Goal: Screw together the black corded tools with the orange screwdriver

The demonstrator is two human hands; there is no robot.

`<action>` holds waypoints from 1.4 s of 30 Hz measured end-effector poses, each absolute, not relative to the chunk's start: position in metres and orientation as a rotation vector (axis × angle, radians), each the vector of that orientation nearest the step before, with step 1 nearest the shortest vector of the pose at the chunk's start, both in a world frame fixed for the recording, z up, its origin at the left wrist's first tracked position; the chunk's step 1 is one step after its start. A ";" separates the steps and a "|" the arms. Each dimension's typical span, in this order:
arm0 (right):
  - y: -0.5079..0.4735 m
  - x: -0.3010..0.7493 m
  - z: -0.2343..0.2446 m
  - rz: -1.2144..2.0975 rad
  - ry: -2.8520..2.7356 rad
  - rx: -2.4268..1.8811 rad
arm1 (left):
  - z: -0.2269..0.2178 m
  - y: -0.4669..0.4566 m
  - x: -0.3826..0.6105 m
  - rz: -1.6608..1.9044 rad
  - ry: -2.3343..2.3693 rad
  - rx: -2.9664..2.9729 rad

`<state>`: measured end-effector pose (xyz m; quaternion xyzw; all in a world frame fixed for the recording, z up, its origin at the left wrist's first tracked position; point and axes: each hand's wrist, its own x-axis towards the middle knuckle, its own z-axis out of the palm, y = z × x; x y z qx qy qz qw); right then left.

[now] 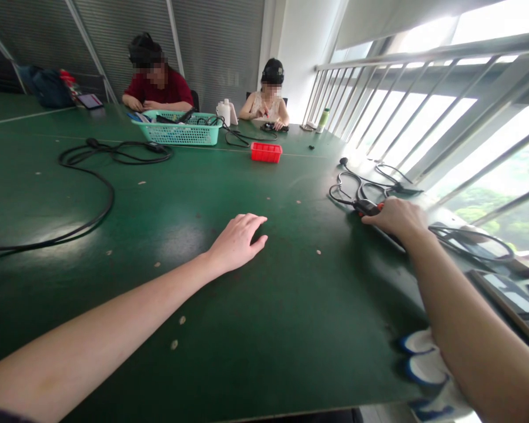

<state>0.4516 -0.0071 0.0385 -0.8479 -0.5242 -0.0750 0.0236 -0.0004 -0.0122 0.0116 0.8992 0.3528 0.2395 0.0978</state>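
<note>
1. Left hand (238,241) is lying palm down on the green tabletop (264,329), fingers loosely spread, gripping nothing.
2. Right hand (394,218) is closing over a black and red tool (367,207) near the tabletop's right edge; fingers are curling on it, and its tip is sticking out left of the knuckles.
3. Thin black cable (361,185) is looping just beyond the right hand, touching the tool.
4. Red box (266,152) is sitting well beyond both hands.
5. Teal basket (180,134) is lying farther off, beyond the left hand.
6. Thick black cord (106,194) is curving well left of the left hand.
7. Two other people are sitting at the far end.
</note>
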 end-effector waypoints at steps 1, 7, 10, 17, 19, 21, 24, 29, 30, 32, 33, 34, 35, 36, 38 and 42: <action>-0.007 0.451 0.040 -0.236 -1.628 -2.644 | 0.012 -0.012 0.000 0.708 1.045 2.661; -0.013 0.448 0.046 -0.200 -1.684 -2.721 | 0.012 -0.013 -0.001 0.697 1.058 2.650; -0.015 0.447 0.048 -0.160 -1.699 -2.730 | 0.012 -0.012 -0.001 0.702 1.048 2.651; -0.015 0.444 0.050 -0.124 -1.688 -2.760 | 0.010 -0.011 0.000 0.699 1.049 2.657; -0.016 0.446 0.050 -0.119 -1.703 -2.754 | 0.010 -0.011 0.000 0.701 1.046 2.662; -0.016 0.450 0.050 -0.113 -1.725 -2.733 | 0.011 -0.012 0.000 0.700 1.048 2.663; -0.015 0.458 0.049 -0.113 -1.737 -2.699 | 0.012 -0.012 0.000 0.697 1.053 2.655; -0.012 0.459 0.041 -0.142 -1.712 -2.689 | 0.013 -0.011 -0.001 0.691 1.049 2.640; -0.013 0.456 0.040 -0.149 -1.705 -2.686 | 0.013 -0.011 -0.001 0.690 1.045 2.639; -0.015 0.447 0.042 -0.169 -1.669 -2.672 | 0.013 -0.012 -0.001 0.685 1.045 2.637; -0.017 0.442 0.045 -0.193 -1.640 -2.657 | 0.013 -0.012 -0.001 0.680 1.049 2.636; -0.019 0.436 0.049 -0.233 -1.600 -2.639 | 0.014 -0.012 -0.002 0.675 1.055 2.636; -0.021 0.431 0.053 -0.289 -1.564 -2.609 | 0.014 -0.013 -0.002 0.670 1.059 2.636; -0.024 0.426 0.058 -0.355 -1.539 -2.579 | 0.014 -0.013 -0.002 0.667 1.062 2.637; -0.027 0.418 0.067 -0.474 -1.525 -2.505 | 0.015 -0.014 -0.002 0.662 1.057 2.640; -0.029 0.412 0.069 -0.577 -1.562 -2.318 | 0.016 -0.015 -0.001 0.671 1.054 2.645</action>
